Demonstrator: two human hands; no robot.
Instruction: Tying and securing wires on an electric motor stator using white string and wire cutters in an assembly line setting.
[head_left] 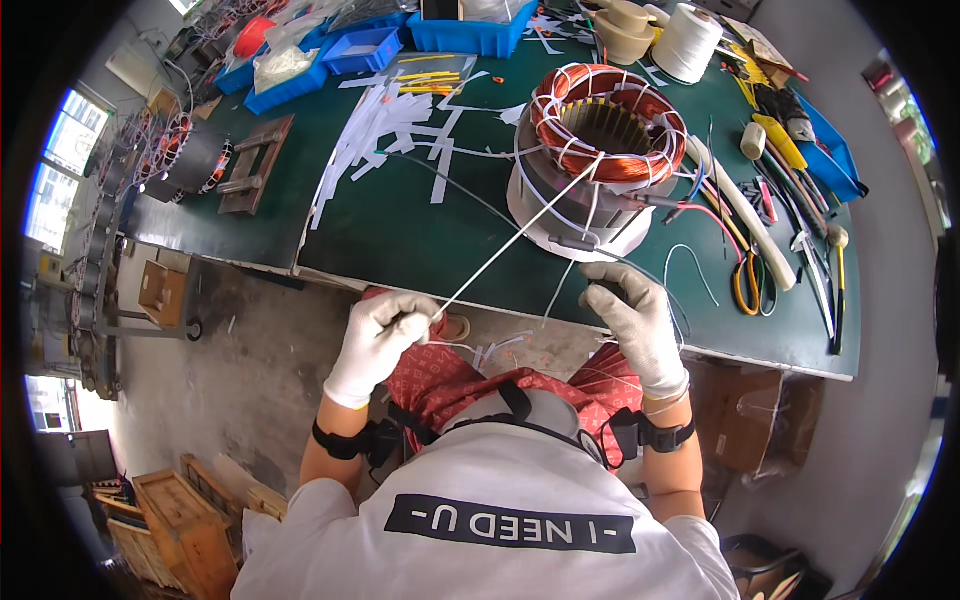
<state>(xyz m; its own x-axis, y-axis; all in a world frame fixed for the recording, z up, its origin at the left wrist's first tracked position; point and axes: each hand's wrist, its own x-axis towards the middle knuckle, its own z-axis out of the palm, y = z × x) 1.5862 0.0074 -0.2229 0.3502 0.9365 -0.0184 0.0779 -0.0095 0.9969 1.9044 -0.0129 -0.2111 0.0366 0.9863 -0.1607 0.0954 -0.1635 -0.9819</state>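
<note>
A motor stator (560, 190) stands upright on the green table, its orange-brown copper winding (560, 130) laced with white cord at the top. From that winding a white cord (520, 232) runs taut down to my gloved left hand (382, 338), whose closed fingers grip it. My gloved right hand (635, 322) is just in front of the stator, fingers apart and slightly bent, with nothing visible between them. Close to its fingertips is a dark sleeve (573, 243) on a thin lead. The lead passes behind that hand.
Loose white paper strips (375, 130) lie left of the stator. To the right are orange-handled scissors (746, 285), a pale tube (750, 220), calipers (815, 270) and a small hammer (839, 270). Blue bins (470, 36) and a white thread spool (687, 43) stand behind. Another stator (185, 160) sits left.
</note>
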